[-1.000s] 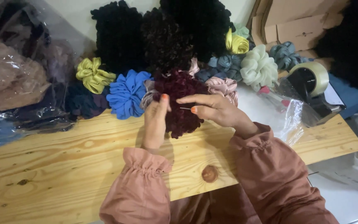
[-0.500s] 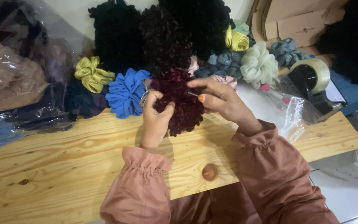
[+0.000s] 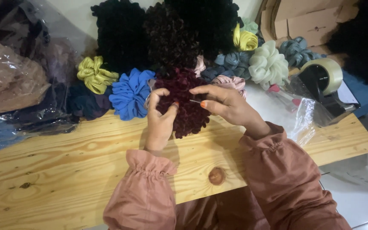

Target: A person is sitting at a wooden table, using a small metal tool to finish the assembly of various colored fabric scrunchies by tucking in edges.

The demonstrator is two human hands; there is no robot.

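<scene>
A dark maroon velvet scrunchie (image 3: 189,116) lies at the far edge of the wooden table (image 3: 64,170). My left hand (image 3: 159,121) grips its left side, thumb and fingers pinched into the fabric. My right hand (image 3: 224,104) rests on the scrunchie's upper right and pinches a thin silver needle (image 3: 194,101) that points left towards my left thumb. Both arms wear loose dusty-pink sleeves gathered at the wrist.
Behind lie a blue scrunchie (image 3: 130,93), an olive-yellow one (image 3: 93,74), a pale green one (image 3: 268,66), a pink one (image 3: 231,81) and black fluffy piles (image 3: 120,34). A tape dispenser (image 3: 322,81) and clear plastic bags (image 3: 301,115) sit right; bagged fabric (image 3: 13,81) left; cardboard (image 3: 303,21) behind.
My right hand moved left onto the maroon scrunchie, then drew back slightly with the needle. My left hand stayed gripping the scrunchie and shifted its fingers a little.
</scene>
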